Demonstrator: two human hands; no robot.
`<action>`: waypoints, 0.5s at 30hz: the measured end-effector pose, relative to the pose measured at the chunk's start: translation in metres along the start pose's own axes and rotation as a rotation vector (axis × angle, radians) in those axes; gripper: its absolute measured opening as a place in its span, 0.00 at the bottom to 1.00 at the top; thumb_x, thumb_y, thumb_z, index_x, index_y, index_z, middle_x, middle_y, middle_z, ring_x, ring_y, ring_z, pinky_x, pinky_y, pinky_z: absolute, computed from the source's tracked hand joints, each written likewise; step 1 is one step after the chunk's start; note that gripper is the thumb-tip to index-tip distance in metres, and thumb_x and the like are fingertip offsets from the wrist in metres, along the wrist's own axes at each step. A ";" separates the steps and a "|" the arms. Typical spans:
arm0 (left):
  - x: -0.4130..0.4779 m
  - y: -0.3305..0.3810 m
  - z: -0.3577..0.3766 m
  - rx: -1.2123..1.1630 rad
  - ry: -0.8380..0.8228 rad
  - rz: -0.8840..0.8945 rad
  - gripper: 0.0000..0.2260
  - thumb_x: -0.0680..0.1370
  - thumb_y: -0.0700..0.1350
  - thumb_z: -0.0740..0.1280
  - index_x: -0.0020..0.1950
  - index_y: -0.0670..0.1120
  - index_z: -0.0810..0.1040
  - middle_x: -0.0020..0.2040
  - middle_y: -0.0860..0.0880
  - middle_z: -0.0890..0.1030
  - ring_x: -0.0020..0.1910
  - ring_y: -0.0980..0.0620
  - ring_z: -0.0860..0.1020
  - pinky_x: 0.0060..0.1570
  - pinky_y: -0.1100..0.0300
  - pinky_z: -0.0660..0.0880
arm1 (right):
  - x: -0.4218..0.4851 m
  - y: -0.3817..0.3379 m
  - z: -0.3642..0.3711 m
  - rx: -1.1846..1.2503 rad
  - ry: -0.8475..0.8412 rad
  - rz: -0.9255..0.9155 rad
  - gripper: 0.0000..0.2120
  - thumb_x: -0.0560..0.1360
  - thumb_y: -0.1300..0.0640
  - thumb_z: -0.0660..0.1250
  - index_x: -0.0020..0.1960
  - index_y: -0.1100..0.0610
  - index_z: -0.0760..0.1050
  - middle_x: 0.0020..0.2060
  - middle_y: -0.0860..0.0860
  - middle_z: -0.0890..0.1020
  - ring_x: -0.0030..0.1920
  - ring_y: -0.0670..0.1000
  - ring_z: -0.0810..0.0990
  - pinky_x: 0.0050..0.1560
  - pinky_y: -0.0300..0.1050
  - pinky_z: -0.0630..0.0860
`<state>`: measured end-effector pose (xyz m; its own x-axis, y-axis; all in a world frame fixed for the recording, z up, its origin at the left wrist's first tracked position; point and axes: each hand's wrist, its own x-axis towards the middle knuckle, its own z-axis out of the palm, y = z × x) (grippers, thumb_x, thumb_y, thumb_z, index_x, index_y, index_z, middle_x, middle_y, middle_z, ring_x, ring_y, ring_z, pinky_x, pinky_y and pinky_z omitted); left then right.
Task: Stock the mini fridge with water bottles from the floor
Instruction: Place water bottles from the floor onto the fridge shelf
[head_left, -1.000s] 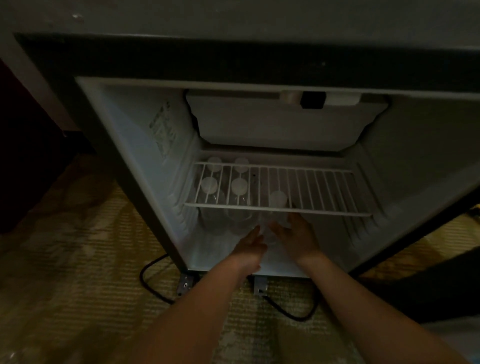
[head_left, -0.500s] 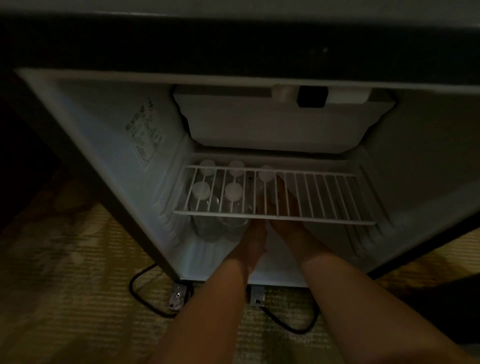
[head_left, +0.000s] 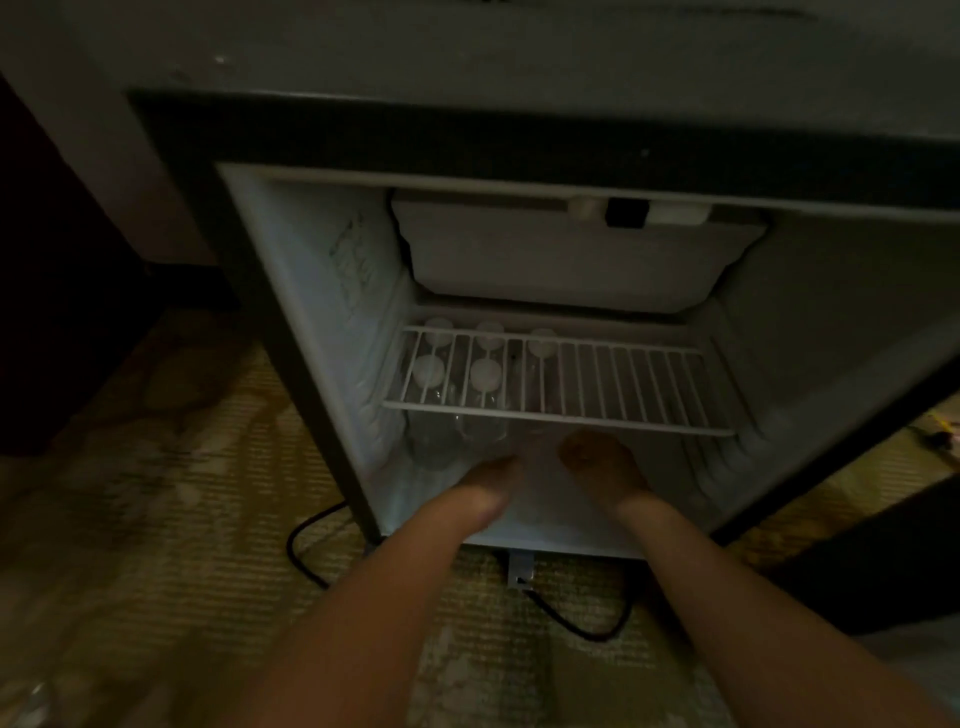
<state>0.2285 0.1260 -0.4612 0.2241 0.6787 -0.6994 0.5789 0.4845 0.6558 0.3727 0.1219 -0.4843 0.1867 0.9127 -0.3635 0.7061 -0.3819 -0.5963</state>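
As the black-cased, white-lined mini fridge stands open on a tan patterned carpet, a person reaches both bare arms into its lower compartment. A white plastic freezer box fills the top of the cavity, and a white wire shelf spans it just below.

Five clear plastic water bottles with round white caps stand upright under the left half of that shelf, three in the back row and two in front, while the right half of the floor looks unfilled. The left hand lies just in front of the bottles, its fingers seemingly stretched forward and holding nothing. The right hand sits beside it, too dim and foreshortened for its fingers to be read. A black power cord loops across the carpet below.

Full bottles of this kind are likely to be moderately heavy, with thin walls that give under a squeeze and a smooth skin that may slip. The mid-body looks the surest place to grasp them, since the wire shelf leaves little room above the caps for a hold from the top.
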 end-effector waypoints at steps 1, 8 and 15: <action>-0.010 -0.002 -0.005 0.038 -0.033 -0.001 0.21 0.82 0.54 0.50 0.71 0.46 0.65 0.68 0.48 0.71 0.64 0.49 0.72 0.53 0.61 0.65 | -0.009 -0.004 -0.003 -0.010 -0.022 -0.003 0.11 0.78 0.60 0.61 0.54 0.63 0.79 0.60 0.60 0.79 0.61 0.58 0.76 0.60 0.45 0.70; -0.078 -0.022 -0.040 0.276 -0.027 0.058 0.24 0.81 0.56 0.51 0.71 0.42 0.65 0.66 0.43 0.72 0.60 0.47 0.74 0.53 0.59 0.72 | -0.073 -0.033 -0.016 -0.145 -0.201 -0.050 0.13 0.79 0.55 0.61 0.59 0.60 0.76 0.58 0.57 0.79 0.58 0.55 0.77 0.49 0.38 0.69; -0.182 -0.064 -0.078 0.297 0.134 0.189 0.19 0.81 0.51 0.56 0.62 0.39 0.74 0.63 0.40 0.76 0.63 0.42 0.73 0.63 0.54 0.69 | -0.153 -0.101 -0.032 -0.339 -0.373 -0.236 0.16 0.78 0.52 0.62 0.62 0.59 0.75 0.59 0.56 0.79 0.57 0.55 0.79 0.57 0.45 0.73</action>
<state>0.0902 0.0147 -0.3537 0.2559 0.8166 -0.5174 0.7433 0.1760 0.6454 0.2947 0.0254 -0.3461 -0.2137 0.8309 -0.5137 0.8914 -0.0493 -0.4506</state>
